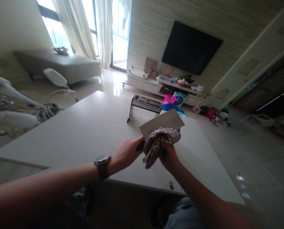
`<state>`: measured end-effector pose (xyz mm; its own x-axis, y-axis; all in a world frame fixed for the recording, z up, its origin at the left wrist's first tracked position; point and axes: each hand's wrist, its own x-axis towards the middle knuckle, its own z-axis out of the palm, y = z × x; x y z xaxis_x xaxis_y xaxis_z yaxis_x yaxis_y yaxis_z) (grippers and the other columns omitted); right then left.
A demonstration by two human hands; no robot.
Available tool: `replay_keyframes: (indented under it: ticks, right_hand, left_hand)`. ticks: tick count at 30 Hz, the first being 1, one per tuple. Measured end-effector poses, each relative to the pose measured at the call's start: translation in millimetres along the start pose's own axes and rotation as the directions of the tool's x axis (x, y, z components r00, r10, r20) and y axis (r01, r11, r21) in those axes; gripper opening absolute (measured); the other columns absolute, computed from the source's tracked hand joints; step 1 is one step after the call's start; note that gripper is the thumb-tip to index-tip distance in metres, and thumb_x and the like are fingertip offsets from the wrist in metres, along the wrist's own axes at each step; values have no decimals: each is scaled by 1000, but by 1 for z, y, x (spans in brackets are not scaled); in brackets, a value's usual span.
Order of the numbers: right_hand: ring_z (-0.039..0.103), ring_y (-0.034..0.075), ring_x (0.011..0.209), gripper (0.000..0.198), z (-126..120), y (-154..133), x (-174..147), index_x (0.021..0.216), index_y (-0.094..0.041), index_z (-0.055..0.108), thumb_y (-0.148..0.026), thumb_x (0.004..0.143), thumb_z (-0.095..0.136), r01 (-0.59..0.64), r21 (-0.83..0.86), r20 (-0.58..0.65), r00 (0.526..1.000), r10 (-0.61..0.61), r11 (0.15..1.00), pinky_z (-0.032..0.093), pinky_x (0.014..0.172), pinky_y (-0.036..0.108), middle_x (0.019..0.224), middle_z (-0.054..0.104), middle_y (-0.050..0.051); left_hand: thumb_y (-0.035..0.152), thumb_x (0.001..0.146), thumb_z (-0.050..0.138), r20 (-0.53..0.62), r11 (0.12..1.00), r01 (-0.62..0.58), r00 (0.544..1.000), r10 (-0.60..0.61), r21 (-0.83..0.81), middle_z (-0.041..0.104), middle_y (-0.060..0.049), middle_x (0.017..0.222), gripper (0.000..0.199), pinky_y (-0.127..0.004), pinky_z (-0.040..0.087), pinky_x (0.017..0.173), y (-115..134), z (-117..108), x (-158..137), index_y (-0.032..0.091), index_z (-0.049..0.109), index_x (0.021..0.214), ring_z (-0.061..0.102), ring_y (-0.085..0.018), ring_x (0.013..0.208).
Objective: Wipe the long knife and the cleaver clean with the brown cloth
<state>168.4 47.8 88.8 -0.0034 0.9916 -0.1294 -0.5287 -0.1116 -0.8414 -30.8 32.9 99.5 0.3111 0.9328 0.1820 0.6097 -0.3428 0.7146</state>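
My left hand [127,153] is closed around the dark handle of a kitchen cleaver [163,122], whose broad, flat blade points away to the right above the table. In my right hand [170,157] is a bunched, mottled grey-brown cloth [161,139], pressed against the lower part of the blade and covering its near edge. Just beyond the blade, a knife rack [147,103] with slots in its top stands on the white table [84,127].
A small yellow figure [171,185] lies at the table's near edge. White chairs [15,119] crowd the left side. Past the table are a pink basket [169,99], a blue tub [172,108] and a low TV cabinet [146,85]. Items [215,116] lie on the right floor.
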Motion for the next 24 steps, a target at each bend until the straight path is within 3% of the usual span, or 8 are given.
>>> replay_keyframes:
  ticks: [3, 6, 9, 11, 15, 21, 24]
  right_hand:
    - [73, 21, 80, 40, 4, 4, 1, 90, -24, 71, -27, 55, 90, -45, 43, -136, 989, 50, 998, 60, 76, 34, 85, 79, -1]
    - [71, 20, 75, 38, 1, 2, 7, 85, -22, 71, -21, 51, 87, -20, 61, -219, 975, 33, 998, 59, 71, 32, 80, 79, -2]
    - [71, 20, 72, 35, -4, -1, 10, 83, -22, 71, -21, 51, 86, 7, 61, -244, 970, 8, 998, 59, 68, 32, 78, 78, -2]
    - [71, 21, 73, 34, -7, -2, 9, 82, -22, 71, -24, 52, 86, -20, 64, -234, 972, 35, 998, 60, 70, 34, 78, 78, -1]
    - [72, 22, 77, 36, -6, -3, 6, 84, -21, 72, -26, 52, 89, -72, 43, -182, 980, 78, 997, 61, 75, 36, 81, 79, 0]
    - [72, 21, 76, 40, 5, -1, -4, 87, -20, 74, -21, 51, 91, -92, 29, -58, 994, 94, 995, 61, 77, 36, 85, 79, 0]
    - [72, 23, 76, 38, 8, 4, -7, 84, -19, 74, -18, 50, 91, -100, 15, -61, 993, 101, 995, 61, 77, 37, 84, 79, 1]
  left_hand:
    - [28, 91, 60, 63, 999, 1, 998, -3, 39, 74, -9, 90, 19, -28, 46, 67, 4, 7, -1, 23, 64, 108, 72, -26, 83]
    - [26, 85, 65, 209, 983, 56, 978, -18, -177, 73, -8, 89, 17, -29, 51, 66, 3, 13, 2, 18, 63, 100, 72, -24, 78]
    - [33, 80, 70, 503, 825, 313, 863, -40, -470, 69, -4, 82, 27, -28, 56, 58, 0, 17, 5, 16, 60, 98, 70, -18, 64]
    - [37, 79, 71, 602, 723, 437, 798, -37, -535, 63, 2, 71, 31, -25, 53, 50, -4, 20, 5, 16, 57, 97, 64, -14, 52]
    - [40, 82, 68, 568, 708, 405, 823, -6, -578, 48, 9, 52, 29, -19, 39, 36, -10, 27, 3, 18, 53, 93, 46, -9, 39]
    - [41, 85, 62, 532, 736, 371, 846, -18, -566, 44, 10, 49, 26, -19, 35, 35, -7, 34, -5, 20, 49, 93, 43, -10, 38]
    - [34, 86, 60, 490, 779, 302, 872, 7, -549, 47, 9, 54, 19, -19, 35, 37, 1, 29, -8, 19, 51, 92, 43, -8, 40]
